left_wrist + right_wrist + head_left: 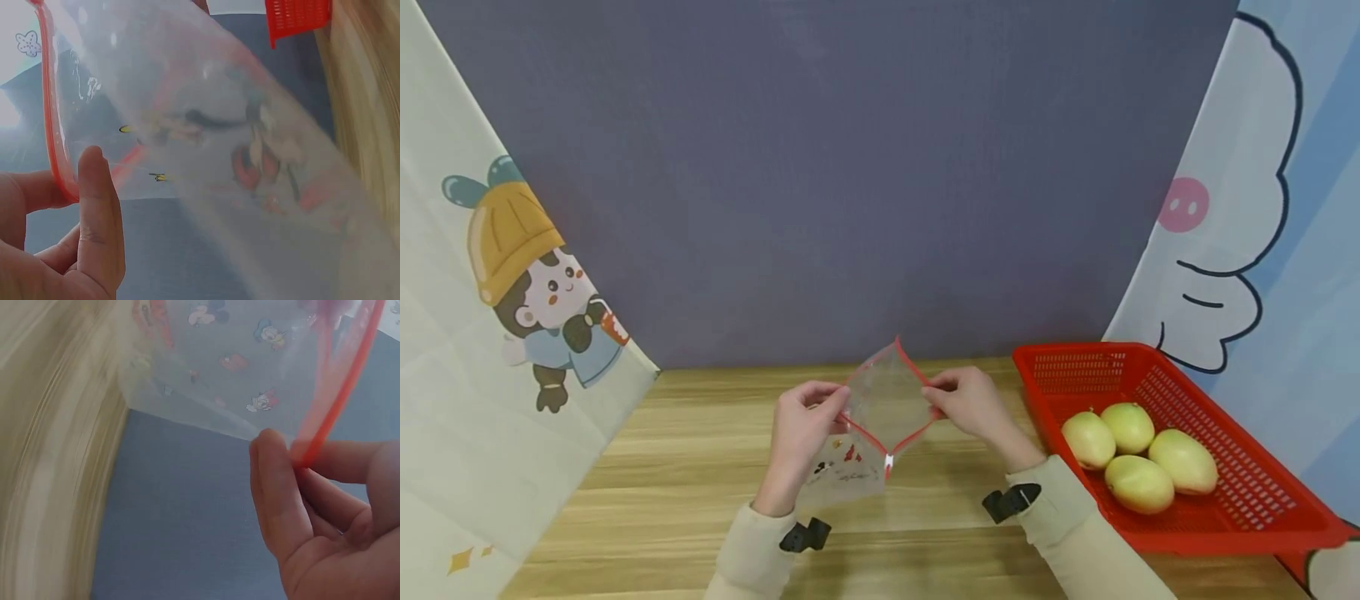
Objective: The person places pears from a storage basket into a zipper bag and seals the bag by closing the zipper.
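A clear zip bag (883, 404) with a red rim and small cartoon prints hangs over the wooden table (700, 467), its mouth pulled wide into a diamond. My left hand (801, 425) pinches the left side of the red rim (53, 156) between thumb and fingers. My right hand (970, 404) pinches the right side of the rim (325, 419) the same way. The bag (237, 156) fills the left wrist view, and its printed side (237, 362) shows in the right wrist view. A white zip slider (889, 461) sits at the near corner of the mouth.
A red plastic basket (1225, 450) stands at the right of the table and holds several yellow-green mangoes (1138, 454). A grey backdrop rises behind the table. Cartoon-printed cloths hang at the left (512, 283) and right (1240, 208).
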The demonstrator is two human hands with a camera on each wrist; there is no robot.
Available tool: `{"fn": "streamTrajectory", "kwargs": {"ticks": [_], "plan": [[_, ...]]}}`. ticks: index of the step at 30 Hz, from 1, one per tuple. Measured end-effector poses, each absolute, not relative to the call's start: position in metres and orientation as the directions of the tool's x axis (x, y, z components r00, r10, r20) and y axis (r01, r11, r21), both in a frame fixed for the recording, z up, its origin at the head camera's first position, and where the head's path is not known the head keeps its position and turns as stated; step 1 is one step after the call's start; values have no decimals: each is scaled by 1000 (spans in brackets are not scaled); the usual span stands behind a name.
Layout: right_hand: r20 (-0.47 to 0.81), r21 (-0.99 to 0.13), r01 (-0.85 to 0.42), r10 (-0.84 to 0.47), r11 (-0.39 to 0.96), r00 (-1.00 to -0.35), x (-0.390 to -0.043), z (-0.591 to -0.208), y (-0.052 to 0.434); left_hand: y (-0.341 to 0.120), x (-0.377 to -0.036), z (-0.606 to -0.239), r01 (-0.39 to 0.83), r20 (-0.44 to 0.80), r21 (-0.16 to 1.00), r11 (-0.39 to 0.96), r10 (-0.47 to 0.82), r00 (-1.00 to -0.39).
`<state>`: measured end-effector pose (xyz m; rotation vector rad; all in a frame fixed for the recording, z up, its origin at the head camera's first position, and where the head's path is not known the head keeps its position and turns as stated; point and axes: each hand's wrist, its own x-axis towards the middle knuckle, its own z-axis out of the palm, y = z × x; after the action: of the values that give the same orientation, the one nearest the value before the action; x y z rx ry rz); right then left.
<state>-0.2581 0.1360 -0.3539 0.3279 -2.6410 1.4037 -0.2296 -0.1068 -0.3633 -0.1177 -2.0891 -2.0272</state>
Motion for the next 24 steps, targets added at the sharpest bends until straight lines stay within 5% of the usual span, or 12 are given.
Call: {"fn": "streamTrajectory", "kwargs": {"ticks": [6,24], "plan": [[174,-756,-264,-205,599,-963,-259,-346,136,-107,-234,-368,182,179,983,-30,-98,-979],[139,-380,-350,-321,856,-937,-244,-320,155,-105,-242,-373,121,112,989,-90,-96,-989]]}}
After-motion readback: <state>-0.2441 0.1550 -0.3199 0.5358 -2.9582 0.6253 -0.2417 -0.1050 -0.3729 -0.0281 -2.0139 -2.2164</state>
